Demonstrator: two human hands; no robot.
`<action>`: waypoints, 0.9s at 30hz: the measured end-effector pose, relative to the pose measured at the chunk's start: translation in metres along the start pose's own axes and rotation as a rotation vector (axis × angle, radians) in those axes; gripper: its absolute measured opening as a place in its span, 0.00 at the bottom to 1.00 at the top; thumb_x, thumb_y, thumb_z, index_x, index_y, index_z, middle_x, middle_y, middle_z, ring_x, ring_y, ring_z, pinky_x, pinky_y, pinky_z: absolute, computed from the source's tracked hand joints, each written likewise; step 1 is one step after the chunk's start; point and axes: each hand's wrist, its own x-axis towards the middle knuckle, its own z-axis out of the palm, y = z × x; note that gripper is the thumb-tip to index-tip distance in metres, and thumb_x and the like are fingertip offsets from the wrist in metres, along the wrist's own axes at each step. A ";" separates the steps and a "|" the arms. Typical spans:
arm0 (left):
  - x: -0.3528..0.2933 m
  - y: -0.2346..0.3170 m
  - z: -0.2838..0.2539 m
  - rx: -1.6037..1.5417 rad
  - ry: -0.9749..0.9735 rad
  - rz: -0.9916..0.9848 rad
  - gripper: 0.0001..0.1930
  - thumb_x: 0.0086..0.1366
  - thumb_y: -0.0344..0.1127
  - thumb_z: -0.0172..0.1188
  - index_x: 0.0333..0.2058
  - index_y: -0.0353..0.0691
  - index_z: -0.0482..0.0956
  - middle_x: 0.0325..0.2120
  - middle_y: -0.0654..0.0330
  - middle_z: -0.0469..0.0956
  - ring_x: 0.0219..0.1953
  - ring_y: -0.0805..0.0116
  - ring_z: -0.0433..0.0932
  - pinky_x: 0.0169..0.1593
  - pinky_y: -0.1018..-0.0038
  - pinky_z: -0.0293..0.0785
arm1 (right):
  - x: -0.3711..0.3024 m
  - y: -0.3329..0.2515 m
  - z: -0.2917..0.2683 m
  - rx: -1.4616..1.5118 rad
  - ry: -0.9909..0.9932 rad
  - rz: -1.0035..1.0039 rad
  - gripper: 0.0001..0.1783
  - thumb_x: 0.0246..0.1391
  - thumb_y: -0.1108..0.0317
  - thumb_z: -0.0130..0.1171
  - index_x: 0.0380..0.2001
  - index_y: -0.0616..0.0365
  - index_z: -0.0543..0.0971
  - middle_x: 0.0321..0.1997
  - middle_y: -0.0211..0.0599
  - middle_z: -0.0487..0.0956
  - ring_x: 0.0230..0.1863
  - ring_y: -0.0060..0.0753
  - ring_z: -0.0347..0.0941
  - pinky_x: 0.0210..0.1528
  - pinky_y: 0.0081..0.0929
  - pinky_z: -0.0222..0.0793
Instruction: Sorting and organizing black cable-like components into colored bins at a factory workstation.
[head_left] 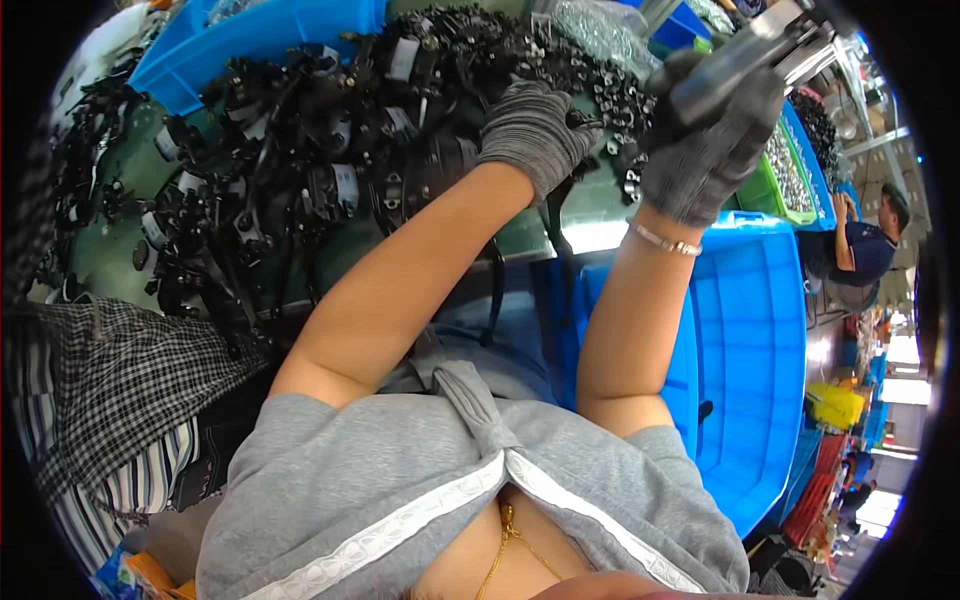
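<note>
My left hand (535,135), in a grey knit glove, is closed on a small black part (583,120) at the edge of a large heap. The fingers hide most of that part. Raised at the upper right, my right hand (712,150) wears a similar glove and grips a silver cylindrical tool (735,75), which is smeared by motion. Black parts with straps or cables and white labels (345,185) are piled over the green table (105,240) left of my left hand. Small dark metal pieces (622,100) lie between my hands.
A blue bin (750,340) stands beside my right forearm. Beyond it are a green tray (790,180) of small metal pieces and a blue tray. Another blue bin (180,70) sits at the far left. A person in checked cloth (150,390) is close on my left; another person (865,245) is at far right.
</note>
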 end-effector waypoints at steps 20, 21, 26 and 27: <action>0.095 -0.066 -0.019 0.671 -0.116 0.065 0.24 0.60 0.56 0.69 0.55 0.60 0.83 0.57 0.61 0.78 0.62 0.56 0.76 0.61 0.54 0.75 | -0.001 -0.019 -0.013 0.605 -0.312 0.629 0.26 0.56 0.56 0.74 0.49 0.62 0.80 0.38 0.39 0.86 0.39 0.29 0.83 0.37 0.21 0.74; 0.091 -0.067 -0.021 0.670 -0.124 0.068 0.24 0.60 0.56 0.69 0.55 0.60 0.83 0.57 0.61 0.78 0.62 0.56 0.76 0.61 0.54 0.75 | -0.004 -0.017 -0.015 0.601 -0.310 0.636 0.26 0.56 0.56 0.74 0.49 0.62 0.80 0.38 0.39 0.86 0.39 0.29 0.83 0.37 0.21 0.74; 0.063 -0.071 -0.022 0.466 -0.046 0.131 0.26 0.58 0.55 0.71 0.54 0.59 0.83 0.57 0.62 0.78 0.62 0.58 0.75 0.64 0.57 0.72 | 0.008 -0.023 0.022 0.591 -0.049 0.737 0.18 0.57 0.57 0.73 0.43 0.57 0.81 0.31 0.31 0.82 0.28 0.25 0.77 0.31 0.22 0.73; 0.061 -0.075 -0.021 0.428 -0.016 0.132 0.26 0.57 0.55 0.71 0.55 0.58 0.83 0.58 0.61 0.78 0.63 0.58 0.74 0.65 0.56 0.71 | 0.009 -0.019 0.038 0.590 0.043 0.715 0.17 0.57 0.56 0.73 0.42 0.53 0.81 0.28 0.23 0.78 0.24 0.17 0.73 0.27 0.18 0.70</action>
